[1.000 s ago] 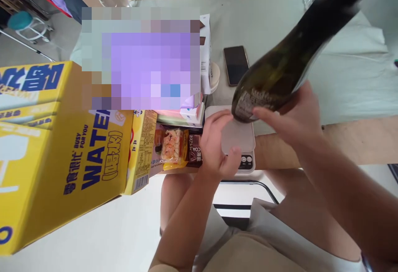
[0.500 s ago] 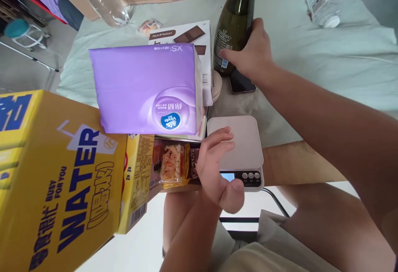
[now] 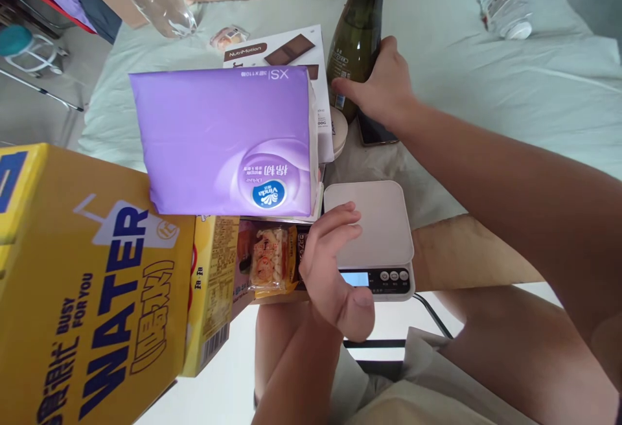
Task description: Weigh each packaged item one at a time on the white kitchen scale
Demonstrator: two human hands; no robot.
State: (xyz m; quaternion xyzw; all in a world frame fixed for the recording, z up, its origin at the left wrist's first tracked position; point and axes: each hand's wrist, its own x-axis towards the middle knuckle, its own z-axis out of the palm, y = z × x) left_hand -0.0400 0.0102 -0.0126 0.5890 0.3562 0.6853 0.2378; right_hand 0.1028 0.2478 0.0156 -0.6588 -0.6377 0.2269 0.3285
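Note:
My right hand (image 3: 383, 85) is wrapped round the lower part of a dark green glass bottle (image 3: 357, 39), which stands tilted slightly right beside a white NutriMotion box (image 3: 286, 46). Under that wrist lies a dark phone (image 3: 375, 132), partly covered by the hand. My left hand (image 3: 333, 276) is held over the left edge of a white digital kitchen scale (image 3: 374, 224), its fingers curved and apart with nothing in them. The scale's platform bears nothing, and its display is lit but I cannot read it. A round white container (image 3: 339, 132) sits by the bottle's base.
A purple tissue pack (image 3: 218, 140) lies on top of other boxes at the left. Large yellow box (image 3: 111, 282) at front left; packaged snacks (image 3: 269, 260) near the table edge. Clear plastic bottles (image 3: 505, 0) lie at the back. A cable (image 3: 434, 315) hangs below the scale.
My right hand and the green bottle have shifted slightly left, nearer the white box. The left hand has moved a little left, showing more of the scale's display. The view has shifted slightly.

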